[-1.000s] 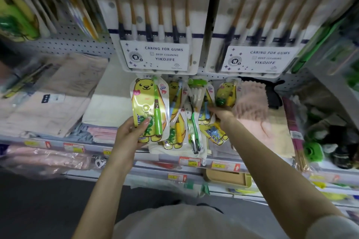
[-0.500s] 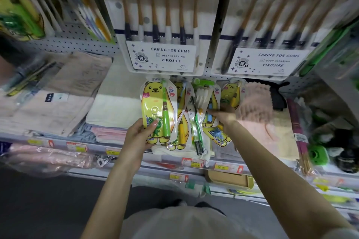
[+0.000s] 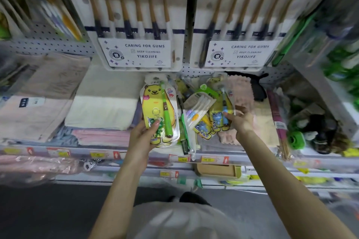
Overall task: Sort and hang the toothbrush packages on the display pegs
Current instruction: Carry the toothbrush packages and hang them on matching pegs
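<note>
Overhead, low edges of blister packs point(image 3: 136, 54)

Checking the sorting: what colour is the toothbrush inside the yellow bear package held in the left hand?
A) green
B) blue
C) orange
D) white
A: the left hand grips the yellow bear package, and its toothbrush is bright green.

Large toothbrush packs point(image 3: 136, 25) cut off above; price tags point(image 3: 182, 159) illegibly blurred

I'm in a shop aisle. Pegboard point(image 3: 48, 46) hung with toothbrush multipacks point(image 3: 136, 25). Price tags point(image 3: 179, 158) along shelf edges, folded towels point(image 3: 103, 110) stacked for sale.
</note>
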{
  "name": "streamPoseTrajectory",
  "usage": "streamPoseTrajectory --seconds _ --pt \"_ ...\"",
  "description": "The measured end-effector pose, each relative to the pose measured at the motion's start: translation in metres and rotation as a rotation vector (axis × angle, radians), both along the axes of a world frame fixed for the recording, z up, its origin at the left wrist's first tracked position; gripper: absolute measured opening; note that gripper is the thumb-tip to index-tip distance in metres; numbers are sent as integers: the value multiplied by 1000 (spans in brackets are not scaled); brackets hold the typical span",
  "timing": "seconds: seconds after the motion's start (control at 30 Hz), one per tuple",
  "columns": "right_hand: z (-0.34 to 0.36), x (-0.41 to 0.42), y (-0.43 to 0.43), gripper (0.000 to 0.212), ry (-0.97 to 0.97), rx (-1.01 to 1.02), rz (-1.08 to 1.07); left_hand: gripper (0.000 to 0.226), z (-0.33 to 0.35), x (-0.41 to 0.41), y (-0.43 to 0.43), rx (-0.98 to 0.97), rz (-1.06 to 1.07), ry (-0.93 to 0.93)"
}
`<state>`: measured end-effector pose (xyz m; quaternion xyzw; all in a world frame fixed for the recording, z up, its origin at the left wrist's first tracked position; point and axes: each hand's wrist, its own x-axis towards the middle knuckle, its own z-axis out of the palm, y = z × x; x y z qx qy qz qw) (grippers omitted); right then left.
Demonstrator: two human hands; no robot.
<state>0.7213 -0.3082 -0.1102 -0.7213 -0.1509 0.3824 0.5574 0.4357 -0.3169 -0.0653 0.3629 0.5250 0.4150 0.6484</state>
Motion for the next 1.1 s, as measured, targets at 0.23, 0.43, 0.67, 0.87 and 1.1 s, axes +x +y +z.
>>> streamPoseTrajectory --seconds 0.23,0.43,0.67,0.87,1.1 --pt "13 31 -40 32 103 71 -7 21 -4 23 -20 -34 2 -46" --pt "32 -12 -64 23 359 112 379 49 7 21 -48 -33 35 -12" --pt "49 -71 -82 41 489 148 668 21 16 -2 -99 -15 211 -17" --pt "61 -137 -88 26 390 115 915 39 31 -48 -144 -13 431 -22" --pt "88 -232 -73 30 224 220 1148 31 46 -116 -154 105 601 -39"
